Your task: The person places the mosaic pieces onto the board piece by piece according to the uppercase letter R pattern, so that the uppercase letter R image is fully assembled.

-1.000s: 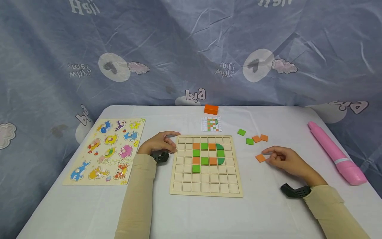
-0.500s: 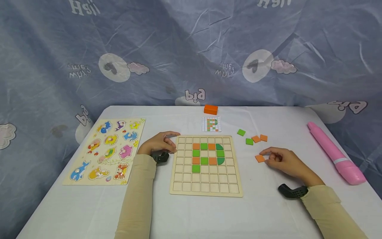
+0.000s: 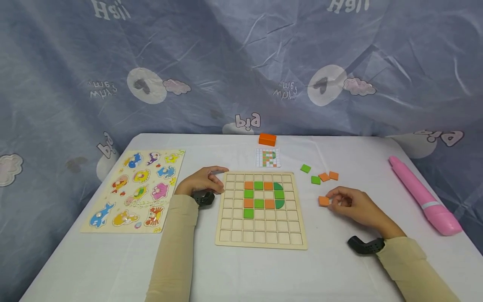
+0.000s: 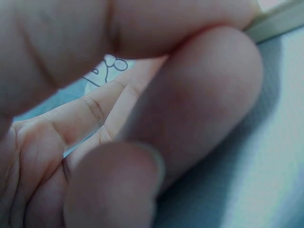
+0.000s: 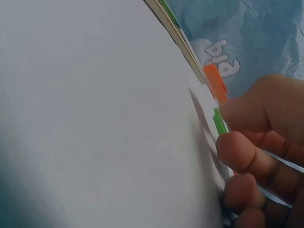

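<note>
Between thumb and index finger, my right hand point(image 3: 352, 205) pinches a square orange tile point(image 3: 323, 201), held right of the wooden grid board point(image 3: 260, 238). In the right wrist view those fingers point(image 5: 240, 149) are bent close together over the white table. Orange, green and dark green tiles on the board form a loop with a green square point(image 3: 248, 213) below its left side. My left hand point(image 3: 201, 180) rests at the board's upper left edge, fingertips touching it, fingers loosely bent. In the left wrist view the fingers point(image 4: 204, 95) fill the picture, a strip of board edge point(image 4: 278, 21) behind them.
Loose green tiles point(image 3: 315, 180) and orange tiles point(image 3: 333, 175) lie beyond the right hand. Behind the board are a pattern card point(image 3: 268, 158) and an orange block point(image 3: 267, 139). An animal puzzle point(image 3: 130, 212) lies left, a pink cylinder-like object point(image 3: 422, 193) right.
My right hand has shifted left and taken up the orange tile, which has moved a little toward the board and now tilts. My left hand has stayed at the board's edge.
</note>
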